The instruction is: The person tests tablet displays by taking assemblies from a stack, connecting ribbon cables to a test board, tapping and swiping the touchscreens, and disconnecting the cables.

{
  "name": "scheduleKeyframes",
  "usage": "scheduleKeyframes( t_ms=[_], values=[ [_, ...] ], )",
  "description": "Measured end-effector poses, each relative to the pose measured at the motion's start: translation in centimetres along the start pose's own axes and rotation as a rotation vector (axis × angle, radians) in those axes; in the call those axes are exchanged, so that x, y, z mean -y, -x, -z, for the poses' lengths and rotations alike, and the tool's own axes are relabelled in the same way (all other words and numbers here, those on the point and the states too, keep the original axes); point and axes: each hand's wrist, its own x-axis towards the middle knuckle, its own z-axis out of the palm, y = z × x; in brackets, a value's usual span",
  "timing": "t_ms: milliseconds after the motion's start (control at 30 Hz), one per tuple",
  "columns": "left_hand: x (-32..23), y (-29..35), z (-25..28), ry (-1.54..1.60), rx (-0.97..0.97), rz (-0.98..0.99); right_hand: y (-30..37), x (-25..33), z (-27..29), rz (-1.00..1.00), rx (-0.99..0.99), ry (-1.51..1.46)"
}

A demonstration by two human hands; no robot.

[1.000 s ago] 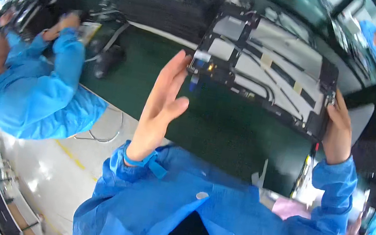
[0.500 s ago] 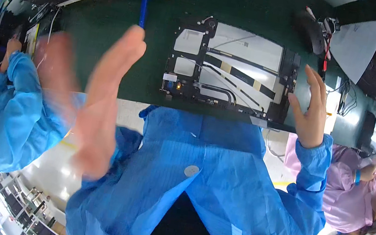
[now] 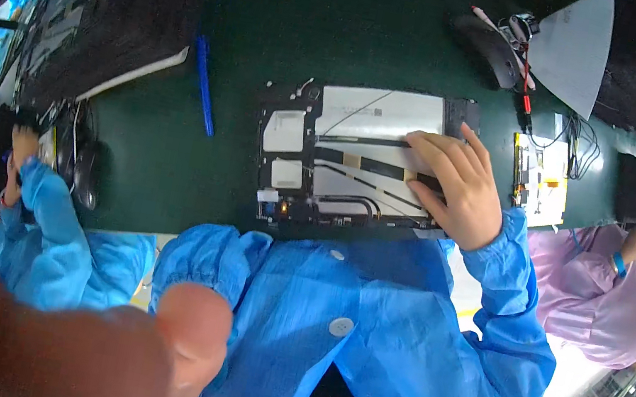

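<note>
The right hand point(image 3: 462, 189) lay palm down over the right end of a flat device point(image 3: 350, 159), its fingers bent a little and the thumb held apart from them. The fingertips seemed to rest on the device, with the hand closed on nothing. The device lay flat on the green table point(image 3: 146, 170), in front of the person, and spread out leftward from under that hand. To the left of the fingers showed its white panels point(image 3: 381, 114), with dark strips crossing below them, bits of tan tape on one strip, and a black frame at the far left end.

The left hand point(image 3: 110, 357) was well to the left of the right one and much nearer the camera, large and blurred; I cannot tell whether its fingers were apart or together, or whether it held anything.

A blue pen point(image 3: 204, 87) lay well to the left of the right hand, past the device's left end. Beyond the right hand were a dark mouse point(image 3: 485, 54), a red cord point(image 3: 526, 103) and, farther right, a pale grey sheet point(image 3: 574, 52). A white and yellow part point(image 3: 548, 191) lay near the right hand, on its right, with black wires point(image 3: 587, 151) beyond it. Farther right sat a person in pink point(image 3: 573, 283); far left of the right hand, a person in light blue point(image 3: 50, 238).
</note>
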Motion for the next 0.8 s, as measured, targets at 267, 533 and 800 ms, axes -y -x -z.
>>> scheduleKeyframes(
  t_ms=[267,533,800],
  values=[
    [1.9,3.6,4.6,-1.044,-0.265,0.167,-0.8,-0.9,-0.6,0.135,-0.109,0.044],
    [8.6,7.7,6.7,-1.891,0.565,0.537,-0.5,-0.7,-0.7,0.234,-0.132,-0.016],
    [8.4,5.5,6.1,-1.734,0.351,0.510,-0.2,-1.6,-0.4,0.109,-0.150,-0.233]
  ],
)
